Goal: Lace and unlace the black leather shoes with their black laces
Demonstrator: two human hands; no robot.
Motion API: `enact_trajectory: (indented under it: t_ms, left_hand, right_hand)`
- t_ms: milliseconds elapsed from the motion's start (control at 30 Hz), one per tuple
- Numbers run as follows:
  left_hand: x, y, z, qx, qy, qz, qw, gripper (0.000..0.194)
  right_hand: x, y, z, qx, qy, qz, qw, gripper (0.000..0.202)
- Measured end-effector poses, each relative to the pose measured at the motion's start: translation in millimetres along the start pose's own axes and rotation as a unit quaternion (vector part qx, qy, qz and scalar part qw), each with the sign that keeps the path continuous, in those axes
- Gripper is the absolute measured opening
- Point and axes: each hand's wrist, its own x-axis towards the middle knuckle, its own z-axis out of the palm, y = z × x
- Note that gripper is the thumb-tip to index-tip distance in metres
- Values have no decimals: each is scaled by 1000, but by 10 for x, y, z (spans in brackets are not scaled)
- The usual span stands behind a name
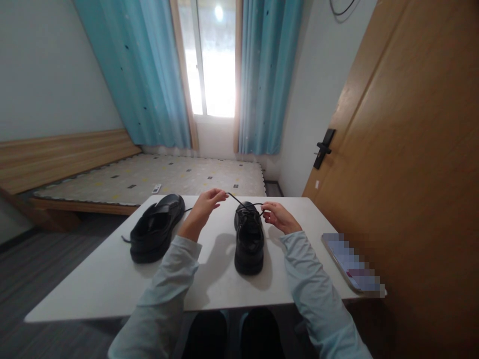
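A black lace-up shoe (pixel 249 249) stands upright on the white table, its heel toward me and its toe pointing away. My left hand (pixel 205 207) pinches one black shoelace (pixel 236 199), which runs taut from the fingers down to the front of the shoe. On the other side, my right hand (pixel 279 217) is closed on the other lace close to the shoe's right edge. A second black shoe (pixel 151 234) rests to the left of my left forearm, with lace ends sticking out on both sides.
The white table (pixel 112 294) carries both shoes. A flat device (pixel 352 264), partly pixelated, lies at its right edge, near a wooden door (pixel 411 174). Beyond the table is a bed (pixel 179 177) with a small white remote (pixel 156 189). Blue curtains (pixel 262 75) flank the window.
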Motion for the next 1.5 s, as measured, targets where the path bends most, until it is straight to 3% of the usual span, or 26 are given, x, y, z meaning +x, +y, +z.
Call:
enact_trajectory:
  t_ms: [167,333,533,767,1233,1333,1500]
  left_hand:
    - [2,-53,-54,-128,17,19,991,33]
    - [38,-160,-57,-303,27,56,951,29]
    - [59,-225,-127,-405,64,64,910,18]
    - [38,-241,-189,-446,93,61,888,9]
    - [32,-279,-270,-494,182,31,850,21]
    - [30,-290,-265,-484,183,21,855,20]
    - [27,-311,-251,-417,146,60,895,16]
  right_hand:
    - [-1,8,-14,-26,1,-3,1000,24]
    - [16,44,-6,-89,-15,-5,996,22]
    - [11,57,1,-145,-1,-9,989,15]
    - [1,55,7,-180,1,2,984,10]
    - [43,77,-27,-160,25,-39,986,12]
    - [31,68,3,-168,12,-78,983,18]
    - [43,91,44,-229,8,-111,967,23]
